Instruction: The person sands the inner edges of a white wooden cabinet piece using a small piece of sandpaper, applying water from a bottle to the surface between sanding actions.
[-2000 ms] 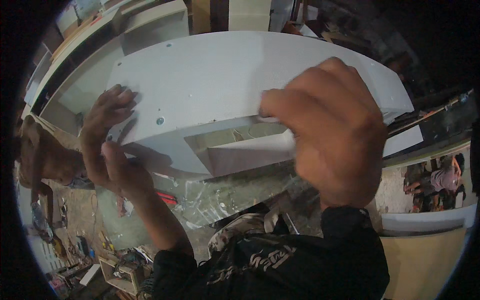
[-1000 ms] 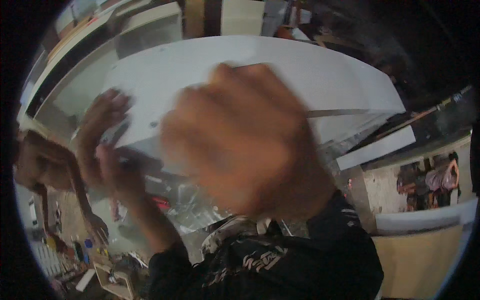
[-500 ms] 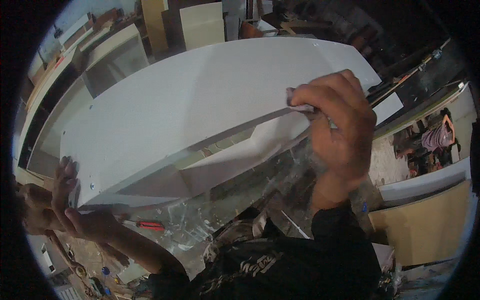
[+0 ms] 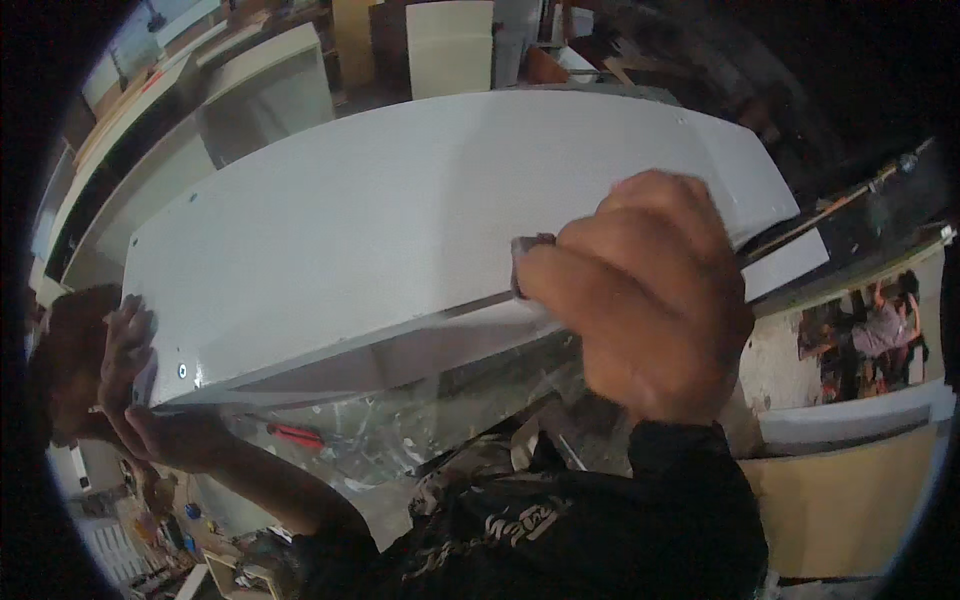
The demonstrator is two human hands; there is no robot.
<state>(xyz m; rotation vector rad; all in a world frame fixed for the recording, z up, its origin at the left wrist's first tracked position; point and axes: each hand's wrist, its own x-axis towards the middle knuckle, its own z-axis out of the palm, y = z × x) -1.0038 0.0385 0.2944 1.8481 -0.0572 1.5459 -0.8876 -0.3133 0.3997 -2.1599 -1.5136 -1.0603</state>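
Your white panel (image 4: 340,220) spans the middle of the frame, lying face up, its left end lower in view than its right; the pale inner boards (image 4: 450,345) stand under its near long edge, so that much of the box looks to be put together already; round fasteners show at its left end, the clearest being the screw head (image 4: 182,371) near the lower left corner, and these look seated.

Your right hand (image 4: 660,290), right of centre, has its fingers curled in and pinching a small grey piece (image 4: 517,270) at the near edge; whether the piece touches the edge or hovers just over it, you cannot tell from here. Your left hand (image 4: 118,395) is at the panel's left end, its fingers laid over the top and its thumb well apart from them near the corner; it seems to steady the panel, though how firmly does not show.

The edge work seems under way rather than finished, since the grey piece is there in your grip; how much of the edge is done cannot be read, as no clear line parts a worked stretch from an unworked one, and your right hand hides some of it. The red-handled tool (image 4: 295,434) lies below the panel, left of centre, out of both hands.
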